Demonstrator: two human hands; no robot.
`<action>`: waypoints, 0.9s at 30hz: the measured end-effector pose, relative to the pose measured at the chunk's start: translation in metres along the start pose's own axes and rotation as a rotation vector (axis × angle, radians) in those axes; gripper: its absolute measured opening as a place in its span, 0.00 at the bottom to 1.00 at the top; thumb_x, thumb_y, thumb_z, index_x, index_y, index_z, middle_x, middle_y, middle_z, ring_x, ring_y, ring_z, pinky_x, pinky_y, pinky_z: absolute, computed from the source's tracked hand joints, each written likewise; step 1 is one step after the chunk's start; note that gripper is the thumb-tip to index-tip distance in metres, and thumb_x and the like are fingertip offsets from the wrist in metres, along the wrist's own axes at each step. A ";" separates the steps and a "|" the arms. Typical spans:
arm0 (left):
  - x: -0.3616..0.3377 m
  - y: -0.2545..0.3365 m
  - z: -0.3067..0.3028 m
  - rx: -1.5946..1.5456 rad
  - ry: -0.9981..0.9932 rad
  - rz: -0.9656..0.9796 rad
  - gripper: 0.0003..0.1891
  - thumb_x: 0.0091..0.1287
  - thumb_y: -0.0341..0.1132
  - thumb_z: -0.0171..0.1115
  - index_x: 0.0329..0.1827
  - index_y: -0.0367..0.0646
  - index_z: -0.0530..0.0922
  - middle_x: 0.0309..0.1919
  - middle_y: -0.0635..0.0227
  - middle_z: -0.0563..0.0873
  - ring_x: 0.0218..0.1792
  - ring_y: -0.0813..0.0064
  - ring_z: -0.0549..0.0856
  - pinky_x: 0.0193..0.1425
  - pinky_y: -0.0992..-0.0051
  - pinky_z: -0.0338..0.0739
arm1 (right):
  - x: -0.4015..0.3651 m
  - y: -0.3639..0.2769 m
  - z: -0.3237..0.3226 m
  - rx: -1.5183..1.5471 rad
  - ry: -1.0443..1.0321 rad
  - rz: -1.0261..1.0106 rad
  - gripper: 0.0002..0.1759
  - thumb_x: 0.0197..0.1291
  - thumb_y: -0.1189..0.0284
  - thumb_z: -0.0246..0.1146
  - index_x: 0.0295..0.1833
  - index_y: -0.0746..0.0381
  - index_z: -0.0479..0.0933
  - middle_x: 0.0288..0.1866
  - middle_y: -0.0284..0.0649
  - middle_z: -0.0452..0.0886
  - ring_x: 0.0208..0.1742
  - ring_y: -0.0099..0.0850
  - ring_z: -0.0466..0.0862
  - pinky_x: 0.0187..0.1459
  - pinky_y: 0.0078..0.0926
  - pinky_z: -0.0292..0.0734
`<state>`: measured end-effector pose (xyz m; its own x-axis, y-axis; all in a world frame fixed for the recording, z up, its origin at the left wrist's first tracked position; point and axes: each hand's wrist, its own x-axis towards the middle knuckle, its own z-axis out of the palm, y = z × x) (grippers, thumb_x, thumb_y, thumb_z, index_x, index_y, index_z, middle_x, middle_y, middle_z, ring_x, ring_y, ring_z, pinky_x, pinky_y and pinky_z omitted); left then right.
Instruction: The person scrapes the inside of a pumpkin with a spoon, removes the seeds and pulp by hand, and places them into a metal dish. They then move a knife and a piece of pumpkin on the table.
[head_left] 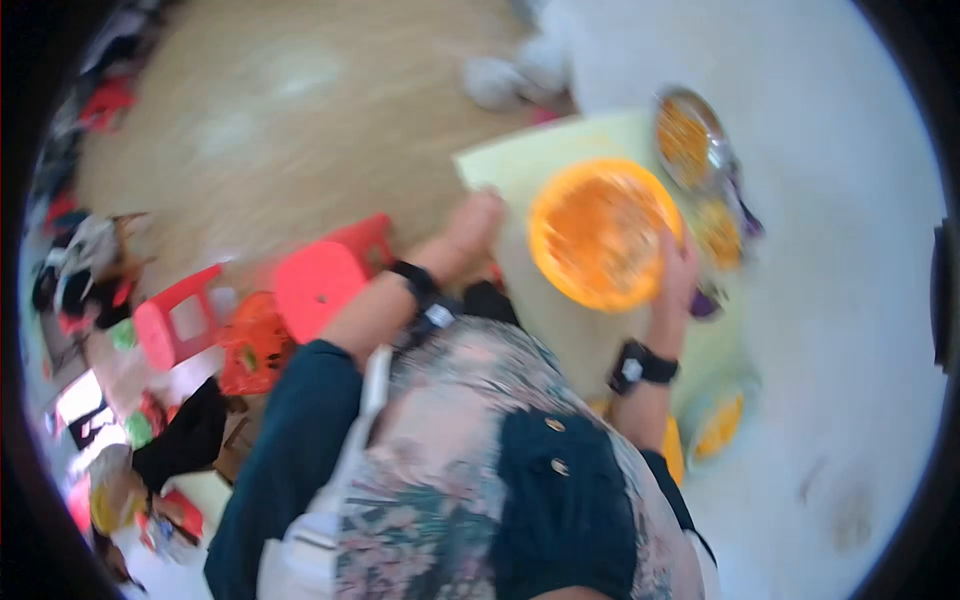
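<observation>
My right hand (680, 268) grips the right rim of a round yellow bowl (541, 238) above a pale green tabletop (545, 300). Inside the bowl is an orange mixture (600, 235), with a paler, brownish patch on its right side. My left hand (474, 228) is to the left of the bowl, near the table's edge and apart from the bowl. Blur hides its fingers. Beyond the right hand are a metal bowl (716, 152) of orange-yellow shreds and a small heap of yellow shreds (718, 235).
A purple object (705, 302) lies beside my right wrist. A clear bowl (745, 400) with yellow pieces stands nearer my body. On the left are a red stool (320, 285), another red stool (172, 325) and an orange bag (252, 345). A person (180, 450) is at lower left.
</observation>
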<state>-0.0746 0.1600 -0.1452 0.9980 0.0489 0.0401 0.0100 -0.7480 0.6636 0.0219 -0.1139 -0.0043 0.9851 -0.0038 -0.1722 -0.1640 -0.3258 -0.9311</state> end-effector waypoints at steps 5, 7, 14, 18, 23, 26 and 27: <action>-0.009 0.020 -0.018 0.143 0.027 0.056 0.07 0.51 0.27 0.54 0.28 0.36 0.80 0.34 0.54 0.80 0.40 0.56 0.80 0.43 0.64 0.78 | -0.012 -0.017 0.016 0.158 -0.067 0.064 0.23 0.65 0.76 0.53 0.66 0.66 0.65 0.60 0.44 0.73 0.55 0.32 0.76 0.55 0.28 0.74; -0.001 0.017 -0.003 0.157 0.053 0.011 0.05 0.50 0.28 0.56 0.26 0.38 0.80 0.32 0.55 0.79 0.38 0.58 0.80 0.42 0.65 0.77 | -0.013 -0.030 0.018 0.022 -0.105 0.008 0.24 0.66 0.74 0.52 0.67 0.66 0.63 0.62 0.44 0.71 0.57 0.32 0.75 0.56 0.27 0.72; 0.002 0.015 0.002 0.223 0.053 0.084 0.04 0.48 0.30 0.57 0.20 0.41 0.79 0.30 0.54 0.78 0.35 0.55 0.80 0.39 0.62 0.76 | 0.003 -0.032 0.024 0.097 -0.142 0.047 0.25 0.67 0.69 0.50 0.67 0.66 0.62 0.62 0.46 0.70 0.58 0.35 0.75 0.56 0.29 0.72; 0.010 -0.009 0.017 -0.022 0.180 0.085 0.03 0.42 0.27 0.58 0.18 0.39 0.78 0.26 0.51 0.79 0.32 0.52 0.80 0.36 0.62 0.76 | 0.045 0.003 0.011 0.037 -0.175 -0.025 0.25 0.66 0.72 0.50 0.68 0.65 0.61 0.62 0.48 0.69 0.57 0.36 0.75 0.54 0.29 0.74; -0.001 -0.004 -0.009 -0.257 0.207 -0.033 0.07 0.35 0.24 0.58 0.19 0.38 0.81 0.20 0.53 0.82 0.24 0.53 0.83 0.30 0.63 0.77 | 0.047 0.000 0.021 -0.191 -0.072 -0.125 0.24 0.66 0.70 0.49 0.66 0.66 0.64 0.61 0.48 0.68 0.59 0.38 0.71 0.56 0.31 0.70; -0.006 -0.002 -0.023 -0.306 0.190 -0.103 0.08 0.35 0.23 0.58 0.20 0.39 0.83 0.21 0.52 0.83 0.25 0.54 0.83 0.31 0.64 0.78 | 0.035 -0.014 0.016 -0.308 -0.072 -0.298 0.23 0.65 0.69 0.50 0.63 0.66 0.65 0.57 0.47 0.69 0.55 0.36 0.71 0.52 0.30 0.69; -0.008 -0.009 -0.020 -0.321 0.209 -0.085 0.08 0.35 0.23 0.59 0.20 0.40 0.83 0.21 0.53 0.83 0.24 0.57 0.83 0.30 0.65 0.78 | 0.025 -0.021 0.019 -0.338 -0.079 -0.354 0.22 0.65 0.68 0.50 0.62 0.67 0.66 0.56 0.47 0.70 0.53 0.36 0.71 0.51 0.30 0.69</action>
<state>-0.0837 0.1793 -0.1365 0.9598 0.2607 0.1041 0.0394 -0.4923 0.8695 0.0492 -0.0891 0.0047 0.9681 0.2296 0.0999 0.2189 -0.5823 -0.7829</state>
